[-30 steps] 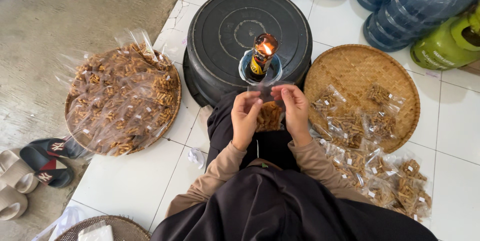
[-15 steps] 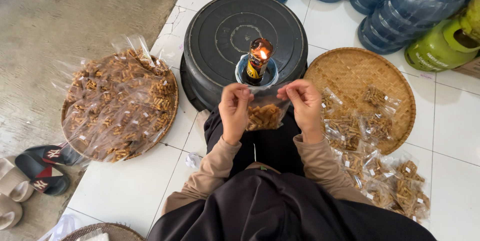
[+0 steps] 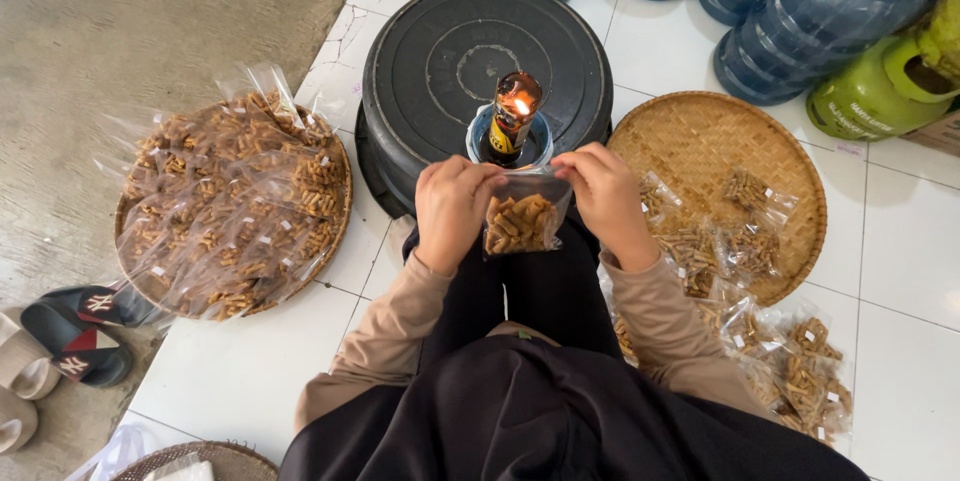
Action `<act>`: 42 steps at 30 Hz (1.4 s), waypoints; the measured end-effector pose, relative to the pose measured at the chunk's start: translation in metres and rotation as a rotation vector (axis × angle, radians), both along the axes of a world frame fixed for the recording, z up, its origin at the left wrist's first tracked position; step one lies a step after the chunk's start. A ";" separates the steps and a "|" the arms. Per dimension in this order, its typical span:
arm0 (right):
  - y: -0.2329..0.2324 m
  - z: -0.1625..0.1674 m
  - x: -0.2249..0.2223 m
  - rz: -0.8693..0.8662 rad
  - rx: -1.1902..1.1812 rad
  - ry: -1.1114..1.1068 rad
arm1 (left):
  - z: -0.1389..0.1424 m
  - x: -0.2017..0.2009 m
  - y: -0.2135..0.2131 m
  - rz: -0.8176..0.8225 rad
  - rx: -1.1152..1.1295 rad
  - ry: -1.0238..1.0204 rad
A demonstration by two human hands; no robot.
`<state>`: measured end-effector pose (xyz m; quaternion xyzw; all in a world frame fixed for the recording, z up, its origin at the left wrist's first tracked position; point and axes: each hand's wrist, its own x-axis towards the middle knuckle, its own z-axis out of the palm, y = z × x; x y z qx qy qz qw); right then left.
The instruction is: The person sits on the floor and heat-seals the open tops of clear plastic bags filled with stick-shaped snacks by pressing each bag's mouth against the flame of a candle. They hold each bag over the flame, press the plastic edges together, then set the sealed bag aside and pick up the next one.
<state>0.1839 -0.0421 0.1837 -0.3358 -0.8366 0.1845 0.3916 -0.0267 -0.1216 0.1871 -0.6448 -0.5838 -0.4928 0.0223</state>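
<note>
Head view: both hands have come down and toward the body since the two earlier pictures. A second ago they held the small bag up by the flame; now the bag hangs lower, over the lap, its top edge just below the lamp. Judging by that, the bag's mouth has had its pass at the flame and is being drawn back.

The left hand (image 3: 452, 209) pinches the bag's upper left corner, its grip closed on the plastic. The right hand (image 3: 607, 199) pinches the upper right corner the same way, so the top edge is stretched taut between them.

The snack bag (image 3: 520, 221) is small and clear, filled in its lower part with short golden-brown sticks; the upper strip is empty film.

The bottle lamp (image 3: 512, 116), lit, stands in a little blue dish on the upturned black tub (image 3: 430, 51). On the tiled floor, toward its left edge, a woven tray (image 3: 235, 203) is heaped with filled bags; toward the right edge a second woven tray (image 3: 700, 141) holds a few.
</note>
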 end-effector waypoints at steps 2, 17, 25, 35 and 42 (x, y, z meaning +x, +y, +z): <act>0.007 0.003 -0.005 -0.025 0.075 -0.041 | -0.004 -0.007 0.006 -0.037 -0.028 -0.050; 0.104 -0.070 0.011 0.349 -0.816 -0.094 | -0.076 -0.038 0.075 -0.488 -0.722 -0.607; 0.112 -0.085 0.004 0.460 -0.849 -0.203 | -0.094 -0.025 0.082 -0.458 -0.755 -0.575; 0.086 -0.071 -0.030 0.385 -0.756 -0.157 | -0.107 -0.027 0.073 -0.439 -0.697 -0.665; 0.077 -0.080 -0.029 0.299 -0.736 -0.100 | -0.109 -0.033 0.069 -0.495 -0.707 -0.722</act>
